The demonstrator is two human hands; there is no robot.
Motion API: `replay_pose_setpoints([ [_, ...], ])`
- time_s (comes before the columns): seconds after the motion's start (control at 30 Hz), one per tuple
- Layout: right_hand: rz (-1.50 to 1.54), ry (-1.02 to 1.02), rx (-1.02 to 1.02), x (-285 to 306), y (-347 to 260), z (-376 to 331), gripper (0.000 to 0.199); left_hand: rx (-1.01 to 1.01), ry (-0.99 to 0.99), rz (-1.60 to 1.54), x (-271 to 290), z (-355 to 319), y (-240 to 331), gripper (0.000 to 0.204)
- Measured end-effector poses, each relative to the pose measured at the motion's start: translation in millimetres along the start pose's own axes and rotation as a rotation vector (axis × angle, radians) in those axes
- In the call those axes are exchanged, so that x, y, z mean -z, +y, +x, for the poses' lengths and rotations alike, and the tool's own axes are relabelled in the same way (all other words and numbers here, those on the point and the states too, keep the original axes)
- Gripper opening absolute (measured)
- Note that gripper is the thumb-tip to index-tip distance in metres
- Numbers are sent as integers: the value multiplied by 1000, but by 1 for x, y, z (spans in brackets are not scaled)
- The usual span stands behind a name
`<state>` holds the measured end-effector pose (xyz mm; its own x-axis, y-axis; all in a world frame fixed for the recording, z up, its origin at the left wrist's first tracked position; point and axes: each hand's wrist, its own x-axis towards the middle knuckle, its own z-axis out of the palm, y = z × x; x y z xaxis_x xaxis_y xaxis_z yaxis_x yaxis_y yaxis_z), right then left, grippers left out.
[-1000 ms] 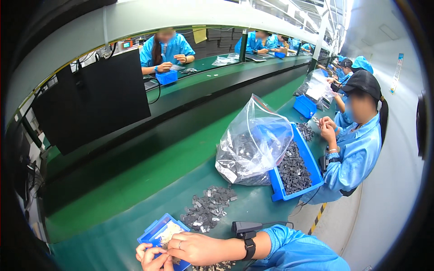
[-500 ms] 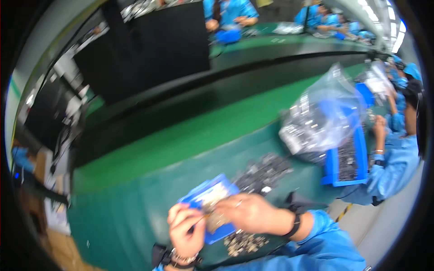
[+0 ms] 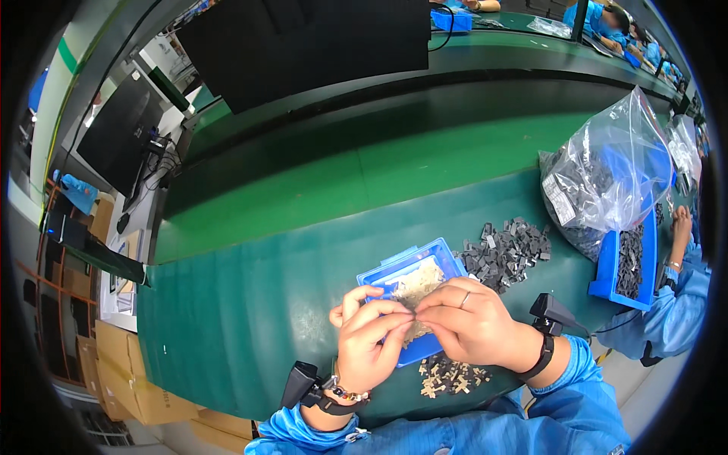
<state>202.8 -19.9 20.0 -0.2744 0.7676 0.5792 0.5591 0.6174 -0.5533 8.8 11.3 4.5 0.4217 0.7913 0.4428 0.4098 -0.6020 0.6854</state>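
My left hand (image 3: 371,334) and my right hand (image 3: 472,322) meet above a blue plastic tray (image 3: 370,275), both closed in a pinch, fingertips touching. Whatever lies between the fingertips is too small to make out. Many small cream-coloured pieces (image 3: 422,279) fill the tray, partly hidden by my fingers. Just beyond my right hand, a loose heap of small dark grey rectangular pieces (image 3: 506,252) is spread on the green mat. Nearer to me, below the right wrist, lies a smaller pile of mixed cream and dark parts (image 3: 449,377).
A large clear plastic bag (image 3: 599,171) of dark pieces stands at the right, behind a blue bin (image 3: 604,284) of dark pieces. A co-worker's hand (image 3: 681,226) is beyond it. A black panel (image 3: 318,53) rises at the back; cardboard boxes (image 3: 144,379) stand lower left.
The view has swung, so the tray and bench appear farther right. My hands stay over the tray; their fingertips, blurred and less clearly joined before, now meet in a pinch.
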Motion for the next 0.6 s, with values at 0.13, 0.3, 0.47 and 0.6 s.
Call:
replay_pose_setpoints([
  [0.13,32,12,-30,0,-1,-1,13,-7,17,32,-3,-2,1,10],
  [0.3,37,-14,-30,1,1,-2,12,-13,16,34,-3,-3,0,12],
  [0.47,5,-7,-62,-2,-2,-2,11,-2,129,105,-1,-2,9,14],
  [0.6,31,1,-65,-3,-3,-2,12,-61,89,180,2,-4,13,18],
])
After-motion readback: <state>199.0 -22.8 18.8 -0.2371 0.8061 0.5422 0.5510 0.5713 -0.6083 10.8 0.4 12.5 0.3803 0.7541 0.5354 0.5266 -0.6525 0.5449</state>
